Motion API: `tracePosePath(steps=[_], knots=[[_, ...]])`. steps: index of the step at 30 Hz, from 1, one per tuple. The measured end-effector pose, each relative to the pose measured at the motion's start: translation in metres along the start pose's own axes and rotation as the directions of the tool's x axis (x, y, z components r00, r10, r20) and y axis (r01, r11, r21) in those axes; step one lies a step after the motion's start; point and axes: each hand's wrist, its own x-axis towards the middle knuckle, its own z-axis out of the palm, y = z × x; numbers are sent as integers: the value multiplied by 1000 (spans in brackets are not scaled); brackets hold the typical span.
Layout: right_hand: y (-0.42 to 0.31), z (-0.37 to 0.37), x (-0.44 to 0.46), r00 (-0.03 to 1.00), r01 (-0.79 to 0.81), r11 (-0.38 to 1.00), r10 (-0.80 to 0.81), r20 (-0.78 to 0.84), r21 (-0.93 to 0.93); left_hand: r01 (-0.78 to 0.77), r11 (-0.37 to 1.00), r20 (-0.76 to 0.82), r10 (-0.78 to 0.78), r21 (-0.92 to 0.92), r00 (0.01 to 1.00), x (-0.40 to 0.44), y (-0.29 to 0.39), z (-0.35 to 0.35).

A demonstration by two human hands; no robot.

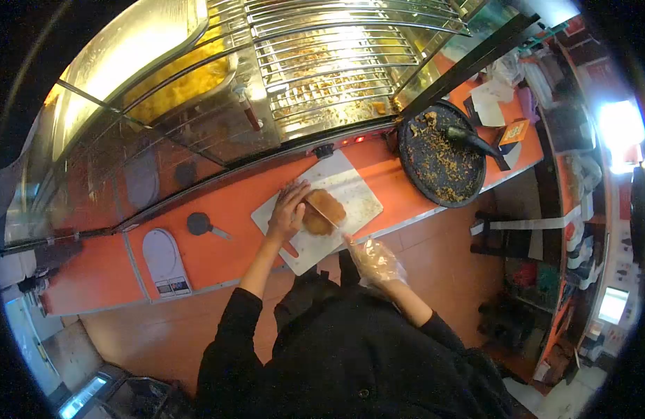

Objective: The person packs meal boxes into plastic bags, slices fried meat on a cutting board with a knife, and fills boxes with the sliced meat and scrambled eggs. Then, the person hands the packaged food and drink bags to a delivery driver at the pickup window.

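Observation:
A round, flat, browned piece of food (329, 202) lies on the white cutting board (361, 202). Across it runs a thin knife blade (324, 215), slanting from upper left to lower right. My right hand (378, 262), in a clear plastic glove, is closed around the knife's handle, which is mostly hidden. At the food's left edge rests my left hand (289, 208), bare, its fingers stretched out and lying along the food and board. Whether the blade has gone through the food cannot be seen.
Right of the board sits a dark stone mortar (441, 164) with crumbly paste and a black pestle (472, 142). To the left are a kitchen scale (163, 255) and a small black round tool (199, 223). A glass display case with a wire rack (329, 63) borders the orange counter (99, 269).

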Motion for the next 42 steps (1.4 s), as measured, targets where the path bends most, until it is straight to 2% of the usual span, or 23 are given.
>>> tracePosePath(steps=[1, 3, 4, 6, 8, 10, 12, 15, 17, 18, 19, 21, 22, 23, 25, 26, 29, 30, 33, 35, 37, 40, 42], knots=[[-1, 36, 5, 1000, 19, 989, -19, 6, -144, -36, 999, -28, 36, -1, 999, -4, -4, 2], [-3, 30, 20, 999, 35, 953, -38, -3, -300, -89, 996, -73, 89, 2, 993, 5, -8, 0], [1, 26, 22, 997, -13, 997, 18, 71, -80, -63, 998, -45, 63, 15, 997, 5, -9, -1], [-6, -13, 16, 987, -26, 991, 5, 160, 129, -44, 998, -8, 45, 34, 999, 3, -12, -2], [-12, 7, 14, 993, -94, 983, 80, 90, 158, -71, 997, 35, 70, 22, 997, 4, -7, -2], [-13, 5, 8, 972, -204, 935, 159, 172, 290, -44, 999, 65, 43, 19, 997, 13, -6, -13], [-20, -40, 12, 931, -340, 852, 247, 267, 398, -37, 999, 97, 38, -12, 995, 9, -8, -20], [-29, -94, -5, 932, -345, 841, 256, 256, 416, -113, 991, 20, 114, -67, 993, 18, 23, -36], [-27, -92, 2, 811, -565, 729, 407, 420, 386, -102, 993, 38, 104, -65, 994, 19, 20, -29], [-26, -99, 5, 786, -598, 711, 432, 442, 370, -85, 993, 74, 91, -78, 993, 22, 12, -24], [-24, -95, 6, 785, -601, 708, 436, 440, 370, -60, 994, 116, 71, -96, 991, 23, 5, -18], [-17, -66, 5, 971, -211, 954, 179, 157, 214, -53, 996, 126, 62, -73, 990, 25, -6, -11], [-10, -40, 12, 969, -214, 953, 180, 167, 215, -37, 998, 125, 42, -43, 991, 29, -7, -13], [-6, -5, 16, 925, -372, 862, 310, 221, 345, -13, 1000, 135, 15, -14, 991, 24, -6, -14], [7, 0, 28, 869, -494, 742, 431, 243, 454, -68, 997, 130, 63, 33, 990, 37, -12, -11], [6, -11, 24, 930, -339, 894, 272, 247, 292, -54, 995, 117, 44, 84, 992, 32, -8, -9], [9, 4, 22, 900, -424, 804, 323, 293, 416, -52, 992, 144, 35, 116, 989, 28, -4, -7], [2, 0, 17, 899, -437, 753, 391, 199, 493, -46, 996, 182, 31, 78, 983, 26, -1, -3], [13, 1, 6, 832, -555, 607, 401, 384, 569, -50, 998, 134, 47, 23, 990, 30, -5, 0], [24, -17, 7, 900, -436, 788, 385, 204, 435, -82, 996, 138, 85, -31, 987, 45, -1, -8], [17, -26, -6, 919, -394, 846, 359, 162, 359, 5, 971, 118, 24, -238, 993, 33, 15, -7], [19, -70, 6, 964, -261, 931, 237, 121, 255, -17, 988, 116, 36, -156, 993, 47, 10, 3], [7, -107, 23, 753, -650, 612, 443, 486, 450, 10, 991, 129, 8, -135, 992, 49, 2, 10]])
